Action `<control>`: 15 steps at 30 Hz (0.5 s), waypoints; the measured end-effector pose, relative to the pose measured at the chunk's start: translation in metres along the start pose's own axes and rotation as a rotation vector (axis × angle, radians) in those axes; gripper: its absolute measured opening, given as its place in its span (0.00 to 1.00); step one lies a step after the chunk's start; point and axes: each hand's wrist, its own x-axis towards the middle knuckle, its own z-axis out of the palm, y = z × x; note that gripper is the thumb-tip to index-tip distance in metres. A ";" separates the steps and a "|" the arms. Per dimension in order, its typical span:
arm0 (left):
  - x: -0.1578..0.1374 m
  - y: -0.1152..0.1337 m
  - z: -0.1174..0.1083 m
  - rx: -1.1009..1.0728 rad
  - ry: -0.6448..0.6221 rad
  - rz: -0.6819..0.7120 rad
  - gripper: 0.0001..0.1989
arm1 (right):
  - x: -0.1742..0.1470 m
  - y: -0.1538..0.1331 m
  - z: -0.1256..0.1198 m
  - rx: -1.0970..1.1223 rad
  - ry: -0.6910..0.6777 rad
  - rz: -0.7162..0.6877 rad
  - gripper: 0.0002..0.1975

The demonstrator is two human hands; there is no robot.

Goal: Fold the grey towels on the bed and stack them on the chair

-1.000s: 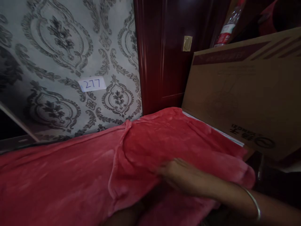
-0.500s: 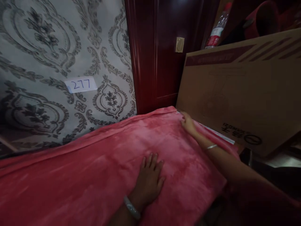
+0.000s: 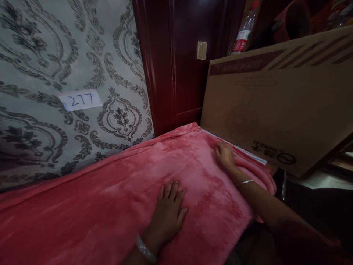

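A pink-red plush blanket [image 3: 116, 191] spreads in front of me with mottled lighter patches. My left hand [image 3: 168, 211] lies flat on its middle, fingers spread, holding nothing. Along the right side of the blanket, my right hand [image 3: 224, 154] rests with its fingers bent down on the cloth near a folded edge. The fingertips are partly hidden, and the cloth seems gathered under them. Beyond that hand, a rounded fold [image 3: 260, 171] of the blanket bulges outward.
A large cardboard box [image 3: 264, 106] stands close along the right side. A plastic bottle [image 3: 244, 33] is behind it. Ahead are a dark red wooden panel [image 3: 161, 73] and a patterned wall [image 3: 121, 114] bearing a paper label [image 3: 81, 99] marked 277.
My right hand has come back along the blanket's right edge, away from the far corner. A rounded fold now shows beside it. My left hand stays flat on the cloth. The view has shifted slightly right.
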 end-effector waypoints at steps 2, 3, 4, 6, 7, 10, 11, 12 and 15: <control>0.000 0.000 0.000 0.000 -0.001 -0.002 0.28 | 0.008 0.018 -0.013 -0.053 0.035 0.192 0.26; 0.000 0.000 0.001 0.002 0.005 0.000 0.28 | 0.012 0.026 -0.019 -0.073 0.016 0.282 0.25; 0.000 -0.001 0.001 0.002 0.013 0.002 0.28 | 0.016 0.034 -0.023 -0.082 -0.022 0.347 0.24; 0.000 -0.002 0.003 0.001 0.034 0.007 0.27 | 0.022 0.046 -0.027 -0.076 -0.103 0.396 0.21; -0.001 -0.002 0.004 -0.001 0.045 0.010 0.27 | 0.025 0.050 -0.029 -0.065 -0.130 0.385 0.19; -0.002 -0.004 0.008 0.005 0.077 0.024 0.27 | 0.031 0.055 -0.032 -0.050 -0.168 0.362 0.15; -0.002 -0.005 0.009 0.011 0.085 0.030 0.27 | 0.034 0.056 -0.034 -0.055 -0.162 0.367 0.15; -0.003 -0.005 0.010 0.019 0.093 0.034 0.27 | 0.036 0.057 -0.037 -0.063 -0.149 0.380 0.16; -0.004 -0.008 0.015 0.045 0.124 0.049 0.27 | 0.043 0.062 -0.043 -0.101 -0.113 0.446 0.21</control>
